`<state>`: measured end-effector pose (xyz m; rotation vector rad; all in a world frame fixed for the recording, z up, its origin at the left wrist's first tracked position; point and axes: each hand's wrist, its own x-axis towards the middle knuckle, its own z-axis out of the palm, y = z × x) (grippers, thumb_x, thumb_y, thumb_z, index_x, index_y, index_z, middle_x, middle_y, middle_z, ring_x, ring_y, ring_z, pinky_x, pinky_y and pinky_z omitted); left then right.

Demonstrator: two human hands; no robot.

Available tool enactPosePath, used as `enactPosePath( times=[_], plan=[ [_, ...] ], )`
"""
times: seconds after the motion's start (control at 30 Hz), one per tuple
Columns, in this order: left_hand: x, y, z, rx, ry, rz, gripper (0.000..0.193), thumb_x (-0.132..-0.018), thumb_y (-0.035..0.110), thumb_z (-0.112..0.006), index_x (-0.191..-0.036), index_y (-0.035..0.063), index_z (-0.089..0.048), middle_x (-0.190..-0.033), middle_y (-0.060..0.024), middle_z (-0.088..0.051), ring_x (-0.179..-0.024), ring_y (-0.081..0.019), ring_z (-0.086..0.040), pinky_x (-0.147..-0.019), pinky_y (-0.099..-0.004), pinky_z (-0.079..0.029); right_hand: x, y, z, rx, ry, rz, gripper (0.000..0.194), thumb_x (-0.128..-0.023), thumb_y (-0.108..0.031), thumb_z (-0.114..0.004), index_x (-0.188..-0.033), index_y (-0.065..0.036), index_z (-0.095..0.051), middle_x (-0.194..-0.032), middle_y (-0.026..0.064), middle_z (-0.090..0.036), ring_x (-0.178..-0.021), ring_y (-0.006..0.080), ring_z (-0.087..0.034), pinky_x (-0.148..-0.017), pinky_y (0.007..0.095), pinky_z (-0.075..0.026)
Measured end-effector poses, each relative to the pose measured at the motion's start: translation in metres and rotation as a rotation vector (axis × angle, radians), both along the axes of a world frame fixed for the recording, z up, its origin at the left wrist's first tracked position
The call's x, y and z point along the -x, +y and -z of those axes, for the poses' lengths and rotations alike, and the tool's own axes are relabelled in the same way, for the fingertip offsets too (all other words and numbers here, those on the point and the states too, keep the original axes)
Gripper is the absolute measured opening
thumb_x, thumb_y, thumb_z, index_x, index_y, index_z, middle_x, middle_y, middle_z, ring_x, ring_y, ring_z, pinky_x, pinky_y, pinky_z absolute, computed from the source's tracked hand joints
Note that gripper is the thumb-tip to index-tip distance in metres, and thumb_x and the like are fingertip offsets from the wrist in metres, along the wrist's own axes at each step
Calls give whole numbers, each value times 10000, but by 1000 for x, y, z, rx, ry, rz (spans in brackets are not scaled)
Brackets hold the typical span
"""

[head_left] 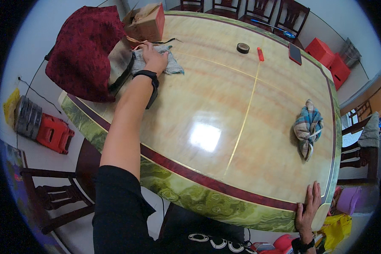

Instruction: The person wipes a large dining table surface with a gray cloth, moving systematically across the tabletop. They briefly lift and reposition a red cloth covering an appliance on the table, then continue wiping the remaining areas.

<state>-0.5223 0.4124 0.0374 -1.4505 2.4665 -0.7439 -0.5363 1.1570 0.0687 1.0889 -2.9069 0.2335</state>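
My left hand (pixel 154 57) reaches across to the far left of the table and presses down on a grey cloth (pixel 174 65) with teal edging. The fingers cover part of the cloth. Just left of it, a dark red fabric cover (pixel 85 54) drapes over a bulky object whose pale, shiny side (pixel 119 60) shows below the cover. At the near right corner, my right hand (pixel 308 203) lies palm down over the table's edge, holding nothing. Farther up the right side lies a knotted plaid cloth (pixel 308 130). The marble-patterned table (pixel 184 104) has a green border.
An opened cardboard box (pixel 146 23) stands at the back left. Toward the back lie a roll of black tape (pixel 243 48), a small orange-red item (pixel 260 54) and a phone (pixel 295 54). Wooden chairs (pixel 58 193) surround the table. Red stools (pixel 328 60) stand behind it at right.
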Motion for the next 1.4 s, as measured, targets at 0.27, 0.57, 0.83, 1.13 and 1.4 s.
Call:
enactPosePath(
  times=[0.27, 0.57, 0.83, 1.13, 1.4],
  plan=[
    [-17, -5, 10, -394, 601, 60, 846, -941, 617, -341, -1557, 61, -179, -1637, -121, -114, -1502, -365, -53, -1162, -636, -64, 0, 3, -2, 36, -5, -22, 613, -909, -285, -509, -1467, -56, -399, -1548, 221, -303, -1434, 426, -259, -1152, 536, -190],
    [-33, 25, 2, -450, 501, 57, 859, -931, 686, -302, -1572, 130, -163, -1649, -88, -59, -1503, -378, -13, -1116, -719, -41, -2, 6, -1, 81, -8, -13, 631, -867, -234, -567, -1454, -61, -416, -1549, 207, -306, -1435, 417, -259, -1156, 522, -197],
    [-60, 58, 6, -417, 530, 48, 879, -937, 663, -317, -1566, 74, -140, -1645, -119, -67, -1506, -363, -39, -1114, -717, -54, -1, 12, 4, 116, 13, -34, 623, -875, -239, -605, -1447, -68, -427, -1547, 184, -315, -1433, 399, -258, -1151, 514, -210],
    [-109, 99, 9, -422, 530, 82, 866, -950, 647, -320, -1555, 46, -170, -1638, -141, -87, -1501, -384, -46, -1101, -730, -71, -1, 20, 13, 155, 48, -63, 595, -896, -218, -604, -1448, -79, -431, -1557, 174, -308, -1443, 379, -251, -1156, 518, -205],
    [-157, 138, 10, -403, 474, 139, 892, -951, 656, -308, -1550, 15, -147, -1635, -162, -82, -1496, -398, -63, -1104, -721, -84, -2, 23, 18, 170, 89, -73, 584, -909, -222, -591, -1450, -77, -425, -1554, 175, -309, -1440, 380, -254, -1161, 519, -199]
  ],
)
